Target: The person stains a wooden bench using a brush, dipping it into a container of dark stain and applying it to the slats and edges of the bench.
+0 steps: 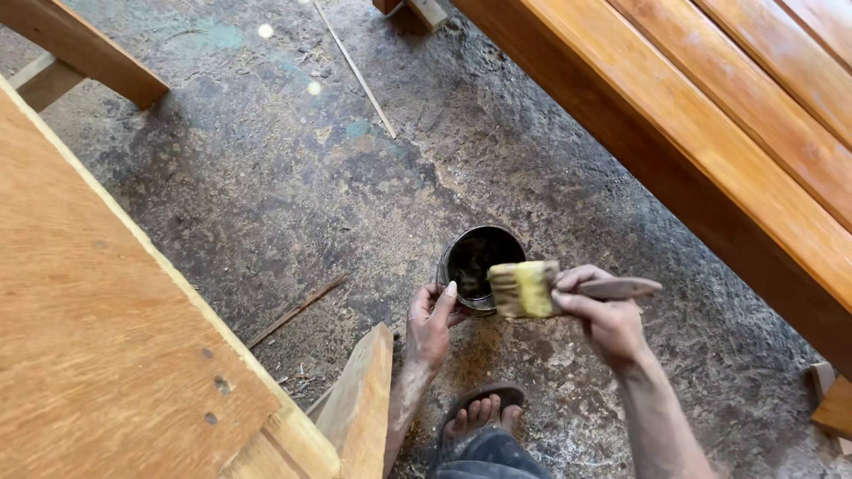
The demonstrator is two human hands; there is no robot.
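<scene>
Left hand (431, 321) gripping dark round can (477, 266), right hand (606, 318) holding yellow-bristled brush (525, 289)

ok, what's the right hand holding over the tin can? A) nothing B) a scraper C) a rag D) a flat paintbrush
D: the right hand grips a flat paintbrush by its wooden handle, the yellowish bristles at the rim of the tin can, which the left hand steadies on the floor.
</scene>
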